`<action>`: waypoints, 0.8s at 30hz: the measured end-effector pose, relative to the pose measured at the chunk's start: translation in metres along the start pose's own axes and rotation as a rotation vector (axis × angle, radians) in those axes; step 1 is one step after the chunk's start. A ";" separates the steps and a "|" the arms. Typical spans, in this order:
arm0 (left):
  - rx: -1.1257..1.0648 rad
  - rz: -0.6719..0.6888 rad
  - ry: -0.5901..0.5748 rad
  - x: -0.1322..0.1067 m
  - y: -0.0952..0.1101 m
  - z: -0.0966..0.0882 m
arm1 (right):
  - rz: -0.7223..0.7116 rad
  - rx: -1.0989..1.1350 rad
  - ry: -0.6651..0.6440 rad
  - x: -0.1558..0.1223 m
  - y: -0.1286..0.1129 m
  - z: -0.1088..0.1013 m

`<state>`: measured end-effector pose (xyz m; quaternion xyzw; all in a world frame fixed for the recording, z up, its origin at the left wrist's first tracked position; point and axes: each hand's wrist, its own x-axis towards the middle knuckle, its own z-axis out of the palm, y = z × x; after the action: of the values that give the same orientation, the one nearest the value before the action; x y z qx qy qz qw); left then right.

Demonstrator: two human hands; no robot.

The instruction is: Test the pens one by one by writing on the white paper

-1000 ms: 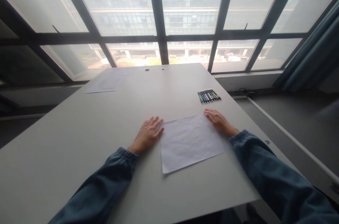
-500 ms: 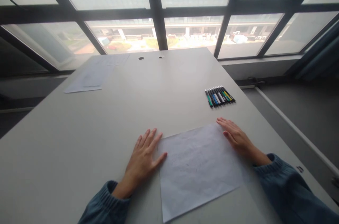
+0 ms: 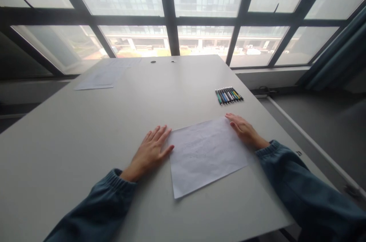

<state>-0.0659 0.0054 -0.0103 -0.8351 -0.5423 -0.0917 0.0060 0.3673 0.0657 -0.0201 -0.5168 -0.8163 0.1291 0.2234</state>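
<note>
A white sheet of paper (image 3: 204, 158) with faint marks lies slightly turned on the white table. At its left edge, my left hand (image 3: 151, 150) rests flat with the fingers apart and the thumb on the paper. On the opposite side, my right hand (image 3: 243, 129) lies along the upper right corner, fingers stretched out, holding nothing. Beyond the right hand, a row of several pens (image 3: 228, 96) with black, green, blue, white and yellow parts lies side by side.
More sheets of paper (image 3: 100, 76) lie at the table's far left. Two small round fittings, one a dark disc (image 3: 153, 62), sit near the far edge of the white table (image 3: 137, 101). Windows (image 3: 206, 40) stand behind it, and a blue curtain (image 3: 326, 59) hangs at the right.
The view has tilted up, bringing the near table edge into sight. Both hands remain flat at the paper's sides, and the pens lie as before.
</note>
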 end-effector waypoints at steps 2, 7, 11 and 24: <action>0.020 0.002 0.006 -0.004 -0.001 0.002 | 0.003 -0.005 -0.013 -0.001 0.000 0.001; 0.050 0.023 0.013 -0.007 -0.005 0.007 | 0.023 -0.014 -0.009 -0.001 -0.002 0.002; 0.054 0.006 -0.001 -0.005 -0.005 0.008 | 0.029 -0.009 0.015 0.002 -0.003 0.003; -0.066 -0.024 0.005 0.003 -0.007 0.006 | 0.005 0.097 0.073 0.007 0.014 0.008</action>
<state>-0.0696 0.0119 -0.0162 -0.8282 -0.5488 -0.1119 -0.0214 0.3714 0.0782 -0.0316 -0.5120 -0.7990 0.1500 0.2774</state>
